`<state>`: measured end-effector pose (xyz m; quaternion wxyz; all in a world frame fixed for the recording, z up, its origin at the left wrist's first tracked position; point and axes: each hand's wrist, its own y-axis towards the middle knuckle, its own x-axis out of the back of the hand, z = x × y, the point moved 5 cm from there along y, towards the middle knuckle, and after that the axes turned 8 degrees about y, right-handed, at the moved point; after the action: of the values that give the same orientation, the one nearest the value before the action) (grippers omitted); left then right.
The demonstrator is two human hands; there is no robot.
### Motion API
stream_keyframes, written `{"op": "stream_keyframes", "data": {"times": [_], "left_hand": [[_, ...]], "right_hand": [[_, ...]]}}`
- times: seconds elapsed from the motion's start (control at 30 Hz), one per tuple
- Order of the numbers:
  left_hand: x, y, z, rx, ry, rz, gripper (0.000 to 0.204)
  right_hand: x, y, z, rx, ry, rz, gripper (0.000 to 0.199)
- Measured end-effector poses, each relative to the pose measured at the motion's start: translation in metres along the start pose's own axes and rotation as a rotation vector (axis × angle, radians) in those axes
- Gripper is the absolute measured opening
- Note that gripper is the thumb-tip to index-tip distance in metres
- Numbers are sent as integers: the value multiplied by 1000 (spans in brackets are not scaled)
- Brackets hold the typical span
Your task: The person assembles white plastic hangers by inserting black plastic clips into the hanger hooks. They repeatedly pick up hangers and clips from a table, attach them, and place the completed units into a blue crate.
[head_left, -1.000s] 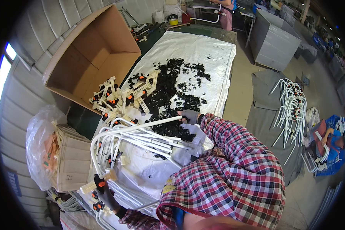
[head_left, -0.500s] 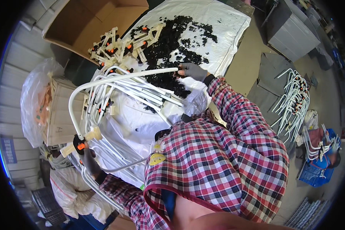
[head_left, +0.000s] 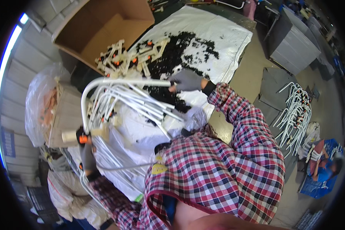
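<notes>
A bent white tube (head_left: pixel 130 81) spans between my two hands above the table. My right hand (head_left: pixel 188 81), in a grey glove with bare fingertips, is closed at the tube's far straight end and hides it. Around the lower end, beside a black clamp with an orange part (head_left: pixel 83 138), my left hand (head_left: pixel 88 155) is closed, also gloved; its fingers are partly hidden. A cream plastic crosspiece (head_left: pixel 99 132) sticks out on both sides of that clamp. Beneath the tube lies a pile of similar white tubes (head_left: pixel 142 100).
Small black rings (head_left: pixel 172 50) are scattered across a white sheet (head_left: pixel 234 38). Cream plastic parts (head_left: pixel 122 61) lie heaped beside an open cardboard box (head_left: pixel 103 30). More bent tubes (head_left: pixel 295 111) lie on the floor at right, near a person in blue (head_left: pixel 326 168).
The view has shifted slightly. The tube's bend has moved right, and my right hand has come a little lower and left, its fingers curling further over the tube's end. Both hands stay on it.
</notes>
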<state>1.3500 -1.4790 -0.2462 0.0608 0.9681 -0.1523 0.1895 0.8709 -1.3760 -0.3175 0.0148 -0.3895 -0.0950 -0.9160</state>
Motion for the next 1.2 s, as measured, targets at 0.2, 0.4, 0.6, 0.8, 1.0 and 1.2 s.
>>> {"op": "stream_keyframes", "data": {"times": [0.2,0.4,0.6,0.8,1.0,1.2], "left_hand": [[-103,38,-85,22,-67,433,51],[-146,44,-121,-96,-115,803,73],[-199,66,-124,-108,-101,911,82],[-236,92,-120,-269,35,788,75],[-213,61,-150,-333,-30,801,88],[-202,60,-133,-146,-70,810,79]], "right_hand": [[73,63,134,545,-561,-710,30],[35,64,186,657,-693,-134,26],[44,51,140,536,-641,-250,15],[27,-13,39,439,-398,-851,62],[-113,-156,-173,-1032,44,-770,21],[-129,-104,-219,-866,52,-672,26]]}}
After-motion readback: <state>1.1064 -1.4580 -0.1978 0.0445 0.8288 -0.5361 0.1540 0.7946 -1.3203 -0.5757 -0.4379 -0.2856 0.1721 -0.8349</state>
